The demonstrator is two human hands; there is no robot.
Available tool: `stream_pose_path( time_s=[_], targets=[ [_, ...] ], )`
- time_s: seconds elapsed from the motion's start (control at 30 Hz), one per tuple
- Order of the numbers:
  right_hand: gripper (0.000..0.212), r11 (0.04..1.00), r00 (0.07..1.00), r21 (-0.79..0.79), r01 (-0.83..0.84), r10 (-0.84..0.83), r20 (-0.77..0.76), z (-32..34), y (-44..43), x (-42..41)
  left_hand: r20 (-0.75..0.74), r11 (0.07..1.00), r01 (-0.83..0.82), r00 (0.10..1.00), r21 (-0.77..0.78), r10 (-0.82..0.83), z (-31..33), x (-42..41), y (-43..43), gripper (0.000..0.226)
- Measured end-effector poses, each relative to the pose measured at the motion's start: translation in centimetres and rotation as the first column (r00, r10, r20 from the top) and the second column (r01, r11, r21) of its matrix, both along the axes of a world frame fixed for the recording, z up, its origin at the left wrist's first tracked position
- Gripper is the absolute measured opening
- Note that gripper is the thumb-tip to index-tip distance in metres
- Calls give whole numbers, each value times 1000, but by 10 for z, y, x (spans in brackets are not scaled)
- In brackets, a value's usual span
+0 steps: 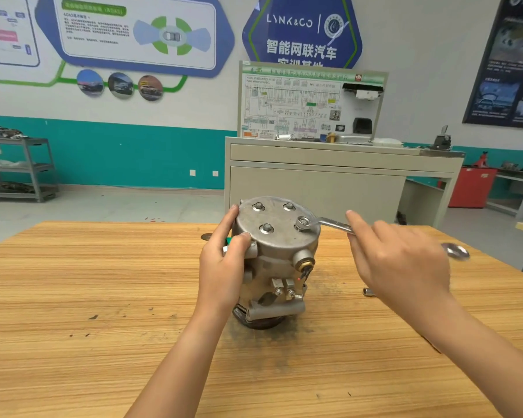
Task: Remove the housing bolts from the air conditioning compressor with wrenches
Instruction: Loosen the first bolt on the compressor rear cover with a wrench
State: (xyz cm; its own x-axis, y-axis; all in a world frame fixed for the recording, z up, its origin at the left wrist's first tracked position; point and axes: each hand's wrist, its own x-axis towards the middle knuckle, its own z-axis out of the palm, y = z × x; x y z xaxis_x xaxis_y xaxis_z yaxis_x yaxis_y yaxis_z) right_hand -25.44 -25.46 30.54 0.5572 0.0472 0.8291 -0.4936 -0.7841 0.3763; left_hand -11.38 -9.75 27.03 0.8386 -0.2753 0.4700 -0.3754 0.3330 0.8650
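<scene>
The compressor (272,260) stands on end near the middle of the table (103,297), pulley end down and flat cover up. The left hand (224,267) grips its upper side, thumb hooked over the near rim and fingers wrapped round the far edge. The right hand (402,263) holds the wrench (329,223) by its shaft, forefinger laid out along the metal. The rest of the grip is hidden under the back of the hand.

The wrench's ring end sits over the near-right bolt (303,221). To my eye, the thing to get right is keeping that ring fully down and level on the head so it cannot ride up and round the corners. The pull should be steady and flat, taken far out on the shaft. The left hand has to brace hard against it, since the body stands tall on a narrow base and looks ready to twist or tip.

By my count there are four housing bolts (266,228) on the cover, all seated, one of them under the ring. There is one wrench, and one small socket (369,292) lies on the table just right of the compressor.
</scene>
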Motion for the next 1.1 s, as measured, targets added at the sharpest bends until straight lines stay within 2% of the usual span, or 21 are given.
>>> stream_pose_path(
  time_s=[0.07, 0.17, 0.3, 0.37, 0.4, 0.47, 0.53, 0.57, 0.6, 0.7, 0.8, 0.87, 1.1],
  targets=[
    [28, 987, 987, 7, -158, 158, 42, 3, -23, 14, 20, 1000, 16, 1000, 13, -16, 1, 4, 1, 45],
    [28, 972, 970, 33, -233, 229, 86, 16, -37, 50, 51, 998, 46, 998, 47, -48, 2, 10, 3, 45],
    [25, 904, 911, 130, -408, 413, -15, 36, -24, 99, 86, 997, 32, 996, 67, -38, 3, 12, 2, 46],
    [23, 898, 895, 77, -433, 438, -83, 40, -24, 108, 90, 997, 16, 996, 72, -22, 2, 12, 2, 45],
    [21, 900, 898, 61, -431, 435, -71, 41, -26, 107, 82, 997, 14, 996, 71, -20, 1, 12, 3, 45],
    [15, 876, 898, 197, -440, 426, 110, 40, -26, 100, 58, 998, 21, 998, 65, -25, 1, 12, 4, 45],
    [21, 739, 860, 453, -498, 354, 368, 42, -25, 89, 45, 998, 19, 999, 60, -22, 1, 10, 5, 46],
    [24, 662, 834, 520, -540, 337, 437, 42, -26, 82, 41, 998, 16, 999, 55, -19, 1, 9, 5, 46],
    [24, 637, 827, 536, -554, 348, 442, 43, -25, 71, 37, 999, 16, 999, 47, -17, 0, 7, 5, 46],
    [29, 759, 923, 528, -380, 349, 161, 36, -13, 34, 31, 999, 15, 999, 38, -16, -2, 4, 6, 46],
    [41, 840, 982, 533, -104, 173, -80, 25, 2, 1, 20, 999, 13, 1000, 36, -13, -2, 4, 6, 45],
    [42, 869, 984, 494, 3, 86, -157, 20, 7, -11, 19, 999, 10, 1000, 43, -10, -1, 4, 6, 45],
    [43, 879, 945, 452, 155, 2, -328, 21, 27, -12, 17, 997, -2, 1000, 77, 0, -2, 5, 7, 45]
  ],
)
